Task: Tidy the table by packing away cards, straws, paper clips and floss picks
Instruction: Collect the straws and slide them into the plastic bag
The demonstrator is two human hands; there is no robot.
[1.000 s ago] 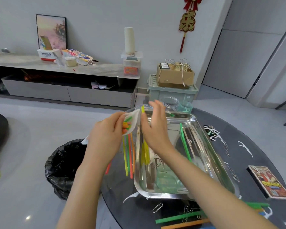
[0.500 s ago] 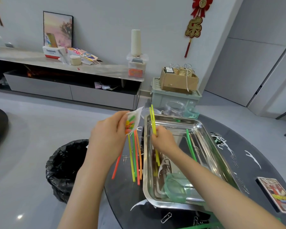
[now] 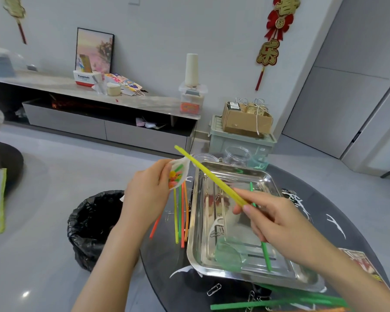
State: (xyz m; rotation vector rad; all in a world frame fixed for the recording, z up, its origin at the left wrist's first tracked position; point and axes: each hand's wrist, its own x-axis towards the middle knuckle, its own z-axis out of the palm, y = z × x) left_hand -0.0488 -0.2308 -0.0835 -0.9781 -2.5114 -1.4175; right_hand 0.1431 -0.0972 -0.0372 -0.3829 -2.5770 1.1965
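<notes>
Several bright plastic straws (image 3: pixel 180 212) are held bunched in a clear plastic sleeve (image 3: pixel 181 168) by the curled left hand (image 3: pixel 146 199), at nine o'clock of the shiny steel tray (image 3: pixel 193 251). One long yellow straw (image 3: pixel 212 176) is pinched by the right hand (image 3: pixel 277 224) over the tray — its far end pointed to ten o'clock, across the sleeve's mouth.

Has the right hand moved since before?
Yes: the right hand, pinching a yellow straw, came from the left rim of the tray rightward over its middle.
</notes>
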